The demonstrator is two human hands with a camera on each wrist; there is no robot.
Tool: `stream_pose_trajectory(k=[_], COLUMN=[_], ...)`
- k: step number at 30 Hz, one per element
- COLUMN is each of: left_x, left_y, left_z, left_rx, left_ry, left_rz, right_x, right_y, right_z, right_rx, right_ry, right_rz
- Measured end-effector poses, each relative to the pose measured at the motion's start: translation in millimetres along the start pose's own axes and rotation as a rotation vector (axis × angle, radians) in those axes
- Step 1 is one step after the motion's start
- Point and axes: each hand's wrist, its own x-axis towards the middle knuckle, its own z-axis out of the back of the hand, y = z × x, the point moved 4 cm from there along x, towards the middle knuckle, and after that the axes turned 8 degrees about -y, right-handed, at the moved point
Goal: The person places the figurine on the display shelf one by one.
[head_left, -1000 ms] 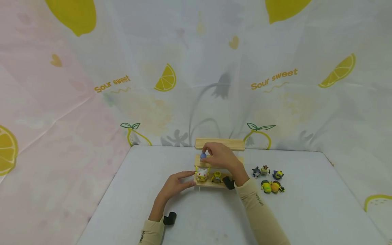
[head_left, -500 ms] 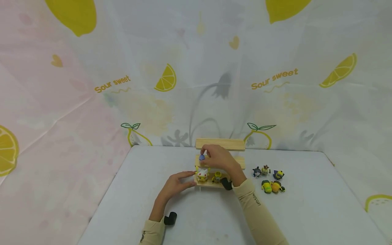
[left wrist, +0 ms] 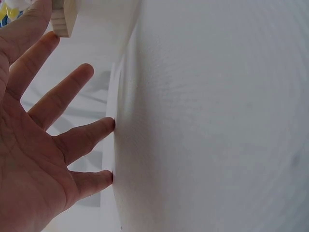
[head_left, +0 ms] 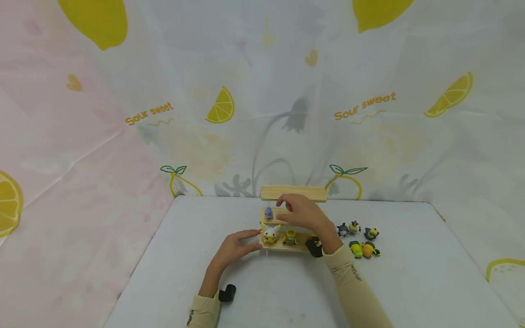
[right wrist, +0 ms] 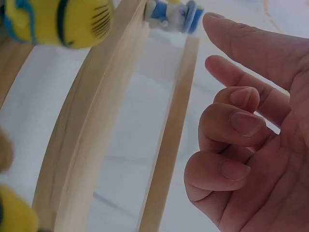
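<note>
I see the blue figurine (head_left: 268,213) standing on the middle shelf (head_left: 280,211), just beside my right hand (head_left: 304,213), its thumb and forefinger parted. My left hand (head_left: 233,249), fingers spread, meets the lower shelf's (head_left: 301,238) left end. A black wrist camera (head_left: 314,248) partly hides one yellow figurine (head_left: 314,237); five others (head_left: 355,249) sit farther right on the table (head_left: 414,278).

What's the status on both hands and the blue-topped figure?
Right hand empty, just off blue-topped figure. Figure upright, middle shelf's left end. Left hand at lower shelf. Nothing visible blocking.
</note>
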Motion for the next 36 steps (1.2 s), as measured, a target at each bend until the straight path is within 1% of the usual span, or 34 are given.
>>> stream_pose_trajectory(k=[6, 10, 14, 20, 24, 31, 36], left_x=[-0.8, -1.1, -1.6, -1.1, -1.0, -1.8, -2.0], left_y=[-0.7, -1.1, -2.7, -2.0, -2.0, -2.5, -1.9], left_z=[-0.5, 0.3, 1.4, 0.4, 0.1, 0.6, 0.9], left_rx=[-0.001, 0.004, 0.003, 0.006, 0.004, 0.002, 0.001], left_ry=[-0.011, -0.009, -0.015, -0.007, -0.005, -0.006, -0.006], left_rz=[-0.017, -0.012, -0.018, -0.014, -0.009, -0.006, -0.015], right_x=[-20.5, -34.2, -43.9, -57.1, -65.3, -80.5, -93.6], right_y=[-9, -17, -23, -35, -41, -55, -68], right_z=[14, 21, 29, 41, 48, 52, 53], right_rx=[0.005, 0.005, 0.011, 0.004, -0.011, -0.027, -0.019], right_ry=[-0.026, -0.045, -0.076, -0.095, -0.116, -0.133, -0.136], right_rz=[0.030, 0.043, 0.058, 0.040, 0.045, 0.061, 0.037])
